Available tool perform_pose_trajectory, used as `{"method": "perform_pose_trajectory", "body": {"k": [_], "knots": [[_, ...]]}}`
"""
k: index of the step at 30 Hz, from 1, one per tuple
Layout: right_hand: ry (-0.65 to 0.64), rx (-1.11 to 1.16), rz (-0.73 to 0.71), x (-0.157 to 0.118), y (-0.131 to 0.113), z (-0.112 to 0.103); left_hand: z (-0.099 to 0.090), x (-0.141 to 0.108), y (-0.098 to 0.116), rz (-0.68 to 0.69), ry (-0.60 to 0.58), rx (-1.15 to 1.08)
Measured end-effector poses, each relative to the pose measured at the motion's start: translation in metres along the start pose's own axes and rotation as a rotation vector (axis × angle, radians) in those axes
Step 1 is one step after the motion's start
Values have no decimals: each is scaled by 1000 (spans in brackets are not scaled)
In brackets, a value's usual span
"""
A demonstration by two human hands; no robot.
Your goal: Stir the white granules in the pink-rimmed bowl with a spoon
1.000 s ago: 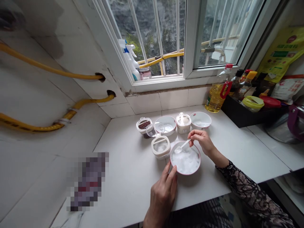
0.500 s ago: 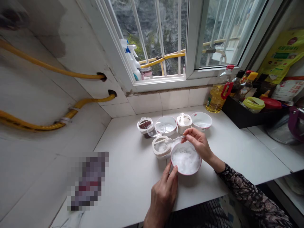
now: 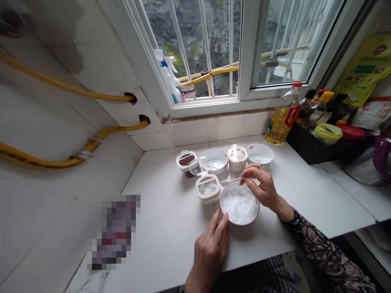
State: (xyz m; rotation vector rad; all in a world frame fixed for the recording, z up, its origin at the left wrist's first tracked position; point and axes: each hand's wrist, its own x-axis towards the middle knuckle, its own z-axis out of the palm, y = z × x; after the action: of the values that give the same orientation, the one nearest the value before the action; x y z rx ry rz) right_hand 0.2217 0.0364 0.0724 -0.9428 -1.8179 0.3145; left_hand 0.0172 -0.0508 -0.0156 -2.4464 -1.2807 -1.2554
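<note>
My right hand [image 3: 262,189] pinches the handle of a small white spoon [image 3: 233,181] above the far rim of a bowl. The bowl [image 3: 220,206] has a pink rim and is filled with white powdery grains [image 3: 240,206]. At its near left side, the fingers of my left hand [image 3: 210,248] grip the rim. Just left of the bowl stands a seasoning jar [image 3: 208,199] with its clear lid [image 3: 201,166] flipped up and white grains inside. The spoon's head is between this jar and the bowl.
Behind are a jar of dark red-brown bits [image 3: 186,159], a white bowl [image 3: 214,159], a lidded jar [image 3: 237,159] and another bowl [image 3: 259,154]. An oil bottle [image 3: 279,124] stands back right by a black condiment box [image 3: 308,144]. A blurred-out item [image 3: 116,234] lies left.
My right hand has drawn the spoon to the right, away from the open jar and toward the bowl. My left hand stays on the bowl's rim.
</note>
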Motion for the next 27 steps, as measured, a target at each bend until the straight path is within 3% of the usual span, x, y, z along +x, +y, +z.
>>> {"method": "perform_pose_trajectory", "body": {"k": [3,10,20,27], "knots": [[-37,-80,118,-2,10,-3,0,-1,0,-1,-6,-7],[-208,-62,85,-5,17,7,-1,1,1,-15,-4,-29],[-136,175,399,-2,13,3,-1,1,1,-11,-3,-12],[-152,29,283,-4,14,5,-1,2,1,-9,1,-9]]}}
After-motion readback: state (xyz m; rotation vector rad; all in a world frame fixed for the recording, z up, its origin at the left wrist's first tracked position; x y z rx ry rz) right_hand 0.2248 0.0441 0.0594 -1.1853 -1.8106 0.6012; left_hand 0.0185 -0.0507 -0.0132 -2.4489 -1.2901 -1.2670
